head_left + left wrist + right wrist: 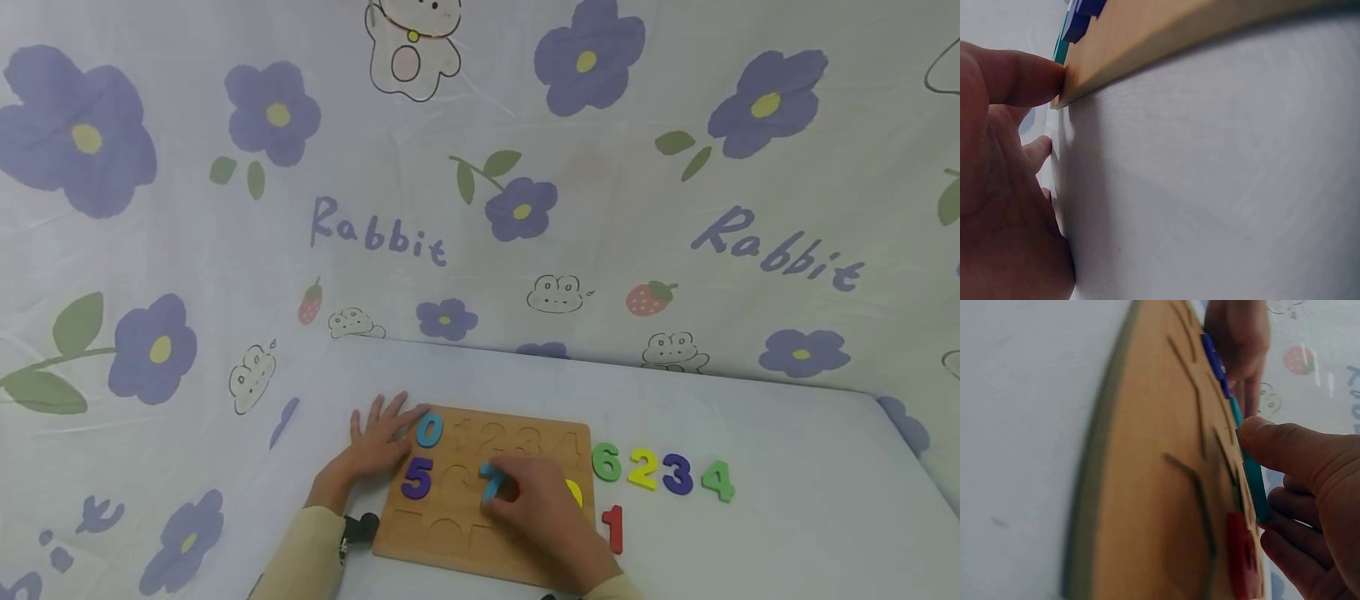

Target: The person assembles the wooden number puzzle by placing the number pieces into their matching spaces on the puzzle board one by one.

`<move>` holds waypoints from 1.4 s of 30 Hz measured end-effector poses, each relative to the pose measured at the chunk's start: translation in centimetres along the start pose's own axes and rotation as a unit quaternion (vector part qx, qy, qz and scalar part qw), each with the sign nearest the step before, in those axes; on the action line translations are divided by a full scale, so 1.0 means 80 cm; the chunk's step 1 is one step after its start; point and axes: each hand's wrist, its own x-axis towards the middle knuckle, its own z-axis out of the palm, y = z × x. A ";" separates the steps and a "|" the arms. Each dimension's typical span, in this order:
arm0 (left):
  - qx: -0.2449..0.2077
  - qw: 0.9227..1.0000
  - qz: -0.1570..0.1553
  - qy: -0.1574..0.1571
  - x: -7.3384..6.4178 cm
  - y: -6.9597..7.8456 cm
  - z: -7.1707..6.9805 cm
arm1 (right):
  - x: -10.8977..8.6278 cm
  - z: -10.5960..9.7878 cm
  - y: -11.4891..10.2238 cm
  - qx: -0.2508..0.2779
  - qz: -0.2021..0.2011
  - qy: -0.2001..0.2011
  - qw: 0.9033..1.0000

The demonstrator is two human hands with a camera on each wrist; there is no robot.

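A wooden number board (pixel 427 542) lies on the white table, with number-shaped recesses. The left hand (pixel 378 442) rests at its upper left corner, fingers spread; in the left wrist view the thumb (pixel 1029 78) touches the board's edge. Between thumb and fingers, the right hand (pixel 540 504) pinches a blue number 7 (pixel 491 482) over the middle row. In the right wrist view that blue piece (pixel 1255 481) stands tilted against the board's face. A blue 0 (pixel 430 431) and a purple 5 (pixel 417 479) sit at the board's left. The right hand partly covers a yellow number (pixel 574 492) and a red piece.
Right of the board lie a green 6 (pixel 607 462), a yellow 2 (pixel 642 468), a purple 3 (pixel 677 474), a green 4 (pixel 718 481) and a red 1 (pixel 613 529). A flower-patterned cloth (pixel 600 150) hangs behind the table.
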 end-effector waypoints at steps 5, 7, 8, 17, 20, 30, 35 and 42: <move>0.001 1.000 -0.004 -0.004 0.000 0.002 -0.002 | 0.002 0.008 0.001 -0.021 -0.005 -0.004 1.000; 0.002 1.000 -0.003 -0.004 0.000 0.002 -0.002 | 0.003 0.010 0.000 -0.032 0.003 -0.008 0.999; 0.003 1.000 -0.003 -0.003 0.000 0.002 -0.002 | 0.004 0.011 0.000 -0.037 0.006 -0.009 0.999; 0.008 1.000 0.001 0.003 -0.001 -0.001 -0.004 | 0.003 0.012 -0.004 -0.057 0.007 -0.007 0.998; 0.004 1.000 0.000 0.004 0.000 -0.001 -0.004 | -0.002 0.005 -0.003 -0.039 0.012 -0.005 0.999; 0.005 1.000 -0.002 -0.001 0.001 0.001 -0.003 | -0.042 -0.046 0.025 -0.021 0.013 0.028 0.999; 0.006 1.000 0.001 0.001 0.000 0.003 -0.003 | -0.067 -0.069 0.048 -0.043 0.020 0.047 0.998; 0.009 1.000 -0.005 -0.004 0.000 0.001 0.000 | -0.101 -0.093 0.080 -0.070 0.037 0.049 0.996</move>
